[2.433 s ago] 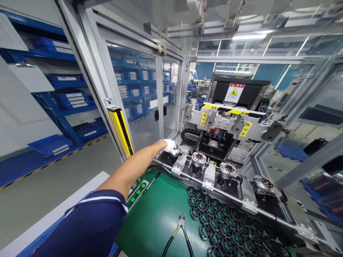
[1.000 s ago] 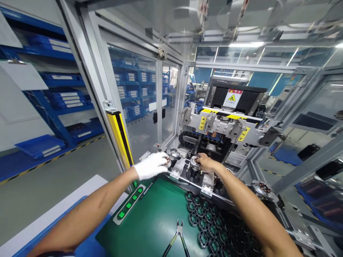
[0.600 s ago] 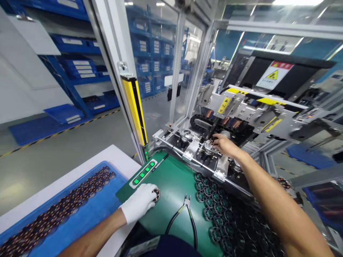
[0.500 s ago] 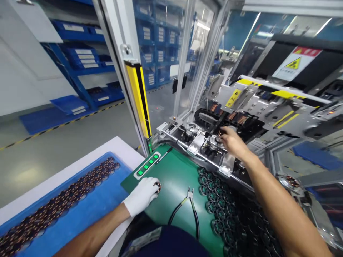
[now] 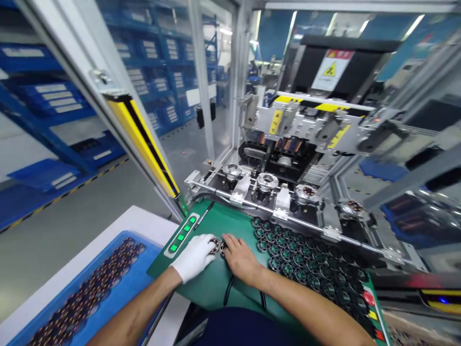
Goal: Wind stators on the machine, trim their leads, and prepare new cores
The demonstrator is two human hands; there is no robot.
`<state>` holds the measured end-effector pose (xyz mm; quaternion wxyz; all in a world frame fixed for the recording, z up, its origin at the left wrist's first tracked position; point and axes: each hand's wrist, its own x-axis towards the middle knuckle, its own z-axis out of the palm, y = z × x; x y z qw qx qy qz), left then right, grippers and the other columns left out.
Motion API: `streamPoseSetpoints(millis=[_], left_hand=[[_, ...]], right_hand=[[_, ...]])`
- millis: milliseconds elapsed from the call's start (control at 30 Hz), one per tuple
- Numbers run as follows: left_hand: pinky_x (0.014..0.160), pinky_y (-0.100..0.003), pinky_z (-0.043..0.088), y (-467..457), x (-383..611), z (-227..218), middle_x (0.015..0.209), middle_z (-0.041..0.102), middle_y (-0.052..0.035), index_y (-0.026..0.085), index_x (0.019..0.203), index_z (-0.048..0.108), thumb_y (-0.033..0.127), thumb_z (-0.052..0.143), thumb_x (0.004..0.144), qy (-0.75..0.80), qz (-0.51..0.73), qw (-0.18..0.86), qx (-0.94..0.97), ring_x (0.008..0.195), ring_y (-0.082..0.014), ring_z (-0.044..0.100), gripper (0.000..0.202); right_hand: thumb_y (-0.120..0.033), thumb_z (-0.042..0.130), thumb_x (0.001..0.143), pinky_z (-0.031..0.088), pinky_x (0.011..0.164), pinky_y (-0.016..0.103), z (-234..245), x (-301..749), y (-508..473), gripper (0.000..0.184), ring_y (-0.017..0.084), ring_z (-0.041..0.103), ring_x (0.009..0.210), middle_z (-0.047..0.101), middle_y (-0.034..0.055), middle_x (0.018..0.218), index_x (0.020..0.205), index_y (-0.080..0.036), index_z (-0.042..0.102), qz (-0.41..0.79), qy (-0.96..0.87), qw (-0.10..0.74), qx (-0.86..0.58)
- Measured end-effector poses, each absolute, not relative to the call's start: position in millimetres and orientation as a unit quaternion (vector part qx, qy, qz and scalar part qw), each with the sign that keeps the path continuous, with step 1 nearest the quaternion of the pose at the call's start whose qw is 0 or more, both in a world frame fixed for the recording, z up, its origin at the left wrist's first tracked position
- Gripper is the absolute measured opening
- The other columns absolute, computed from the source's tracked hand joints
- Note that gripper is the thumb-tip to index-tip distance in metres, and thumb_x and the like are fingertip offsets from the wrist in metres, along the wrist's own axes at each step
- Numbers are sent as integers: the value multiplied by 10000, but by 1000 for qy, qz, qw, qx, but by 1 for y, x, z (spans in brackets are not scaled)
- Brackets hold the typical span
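Observation:
My left hand (image 5: pixel 194 255), in a white glove, grips a small copper-wound stator (image 5: pixel 215 245) above the green work mat (image 5: pixel 201 283). Close beside it, my bare right hand (image 5: pixel 240 257) has its fingers closed on a second dark, copper-toned stator (image 5: pixel 223 248), mostly hidden by the fingertips. The two parts are nearly touching. Under my right wrist lie cutting pliers (image 5: pixel 228 290); only their black handles show. Many black rings (image 5: pixel 298 259) are laid in rows right of my right hand.
A blue tray (image 5: pixel 144 269) of copper-wound stators stands at left. Ahead is a machine with several round metal fixtures (image 5: pixel 267 181); the two on the right carry copper-wound parts. A metal rail (image 5: pixel 248 205) and a yellow light-curtain post (image 5: pixel 144 144) border it. A green-lit button strip (image 5: pixel 182 234) lies on the mat.
My right hand has drawn back from a machine fixture to beside my left hand. The camera view has swung to the right. My left hand keeps its stator.

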<state>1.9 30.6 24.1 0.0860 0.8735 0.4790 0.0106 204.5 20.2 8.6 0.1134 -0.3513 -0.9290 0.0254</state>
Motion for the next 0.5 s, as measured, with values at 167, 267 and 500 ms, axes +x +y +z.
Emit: streamPoseSetpoints(millis=[167,267,500], left_hand=[[1026,-505,439,76,30,115,1356,587,-130,193,1103,683,336,618,888,407,41,23,912,1200,-331,567,267],[1063,-509,394,121,100,170,1350,574,-155,157,1306,565,415,539,929,323,77,-25,943,1257,-321,504,458],[1055,-548,387,193,272,176,1519,393,-155,172,1277,588,529,674,804,287,-10,-32,957,1397,-395,314,598]], right_hand=[[-150,498,930,501,795,346,35,238,-14,131,220,639,921,694,120,1055,974,-153,622,3,-902,192,-388],[-236,550,917,451,597,278,42,249,-37,170,160,586,614,628,6,679,751,-201,555,1,-886,237,-397],[-135,390,940,485,587,239,30,299,-81,203,148,648,612,667,26,756,863,-211,562,-30,-790,354,-500]])
